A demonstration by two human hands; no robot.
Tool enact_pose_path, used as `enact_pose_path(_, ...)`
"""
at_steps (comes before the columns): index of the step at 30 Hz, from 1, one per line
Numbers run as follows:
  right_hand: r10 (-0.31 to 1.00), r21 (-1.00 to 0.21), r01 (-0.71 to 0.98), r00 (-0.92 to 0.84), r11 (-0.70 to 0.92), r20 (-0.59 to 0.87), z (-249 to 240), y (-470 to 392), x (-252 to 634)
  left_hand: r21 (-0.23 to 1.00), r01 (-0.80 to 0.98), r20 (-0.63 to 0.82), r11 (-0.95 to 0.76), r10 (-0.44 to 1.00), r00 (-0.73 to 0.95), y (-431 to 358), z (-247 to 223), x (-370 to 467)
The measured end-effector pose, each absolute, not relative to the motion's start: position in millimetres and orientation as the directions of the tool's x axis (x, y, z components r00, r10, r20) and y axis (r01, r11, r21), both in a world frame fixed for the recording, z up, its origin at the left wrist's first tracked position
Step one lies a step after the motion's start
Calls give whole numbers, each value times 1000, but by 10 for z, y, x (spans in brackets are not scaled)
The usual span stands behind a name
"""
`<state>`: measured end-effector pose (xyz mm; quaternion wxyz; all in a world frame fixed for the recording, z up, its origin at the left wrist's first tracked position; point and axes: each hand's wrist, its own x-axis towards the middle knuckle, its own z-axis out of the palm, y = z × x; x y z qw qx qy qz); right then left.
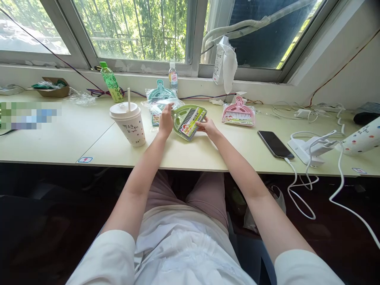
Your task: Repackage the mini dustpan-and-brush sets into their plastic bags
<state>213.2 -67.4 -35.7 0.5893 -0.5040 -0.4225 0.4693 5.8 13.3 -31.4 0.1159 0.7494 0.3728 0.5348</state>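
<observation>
Both arms outstretched, left hand [165, 120] and right hand [208, 127] gripping green dustpan set [189, 120]

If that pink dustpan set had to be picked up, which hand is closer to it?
Probably the right hand. It rests at the right edge of the green dustpan set, on the side facing the pink dustpan set. The left hand sits on the far side, nearer the cup.

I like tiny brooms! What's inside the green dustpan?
A small brush with dark bristles and a printed label card sit in the green dustpan. The card covers the brush's handle.
</observation>
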Motion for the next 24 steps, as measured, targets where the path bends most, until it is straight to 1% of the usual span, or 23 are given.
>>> enact_pose_path(3,983,-989,-134,179,56,31,-369,-656,2137,539,379,757,-752,630,175,95,-307,105)
enact_pose_path(6,977,-983,-170,209,73,36,-372,-638,2168,531,341,769,-776,610,189,59,-271,113)
enact_pose_path(8,967,-976,-203,254,85,32,-367,-634,2191,575,329,747,-749,645,162,13,-220,101)
enact_pose_path(12,930,-959,-261,368,111,7,-348,-658,2229,706,295,646,-643,757,104,-140,-90,88)
enact_pose_path(15,904,-952,-281,427,124,-8,-332,-684,2249,758,233,598,-609,792,124,-242,-34,118)
enact_pose_path(17,909,-952,-284,417,116,-13,-325,-692,2250,772,194,584,-605,796,160,-274,-34,146)
enact_pose_path(20,947,-954,-276,319,116,23,-327,-686,2233,749,172,602,-639,766,223,-277,-73,175)
enact_pose_path(22,967,-956,-266,249,128,60,-336,-676,2213,695,182,645,-696,715,270,-281,-100,183)
enact_pose_path(24,971,-956,-258,228,137,78,-345,-669,2194,614,224,697,-757,653,297,-307,-108,191)
